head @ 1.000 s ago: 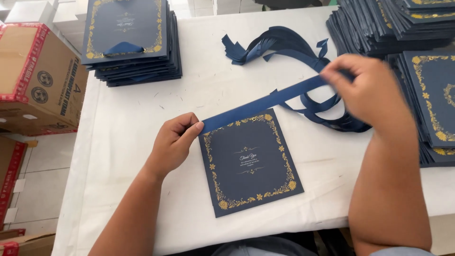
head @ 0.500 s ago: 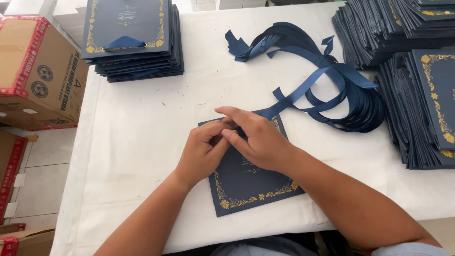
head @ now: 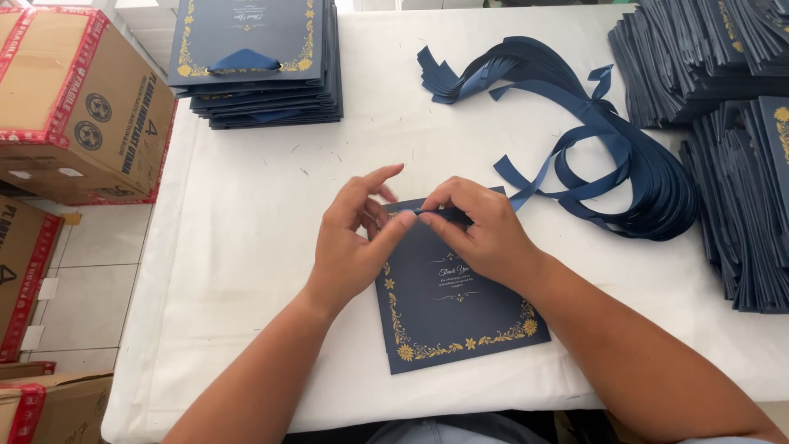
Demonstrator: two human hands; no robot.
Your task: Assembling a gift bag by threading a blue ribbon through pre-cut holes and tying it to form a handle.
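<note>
A navy card with a gold floral border [head: 460, 316] lies flat on the white table [head: 246, 247] in front of me. My left hand [head: 353, 242] and my right hand [head: 481, 230] meet over its top edge. Between their fingertips they pinch a navy ribbon [head: 440, 214], which runs right toward the ribbon pile [head: 608, 148]. The card's top edge is hidden under my hands.
A stack of finished navy cards with ribbon loops [head: 255, 62] sits at the back left. Tall stacks of navy cards [head: 723, 99] fill the right side. Cardboard boxes with red tape [head: 74, 99] stand on the floor to the left.
A second ago my right hand held the ribbon stretched out to the right; it has come in to the card's top edge, where both hands now pinch the ribbon together.
</note>
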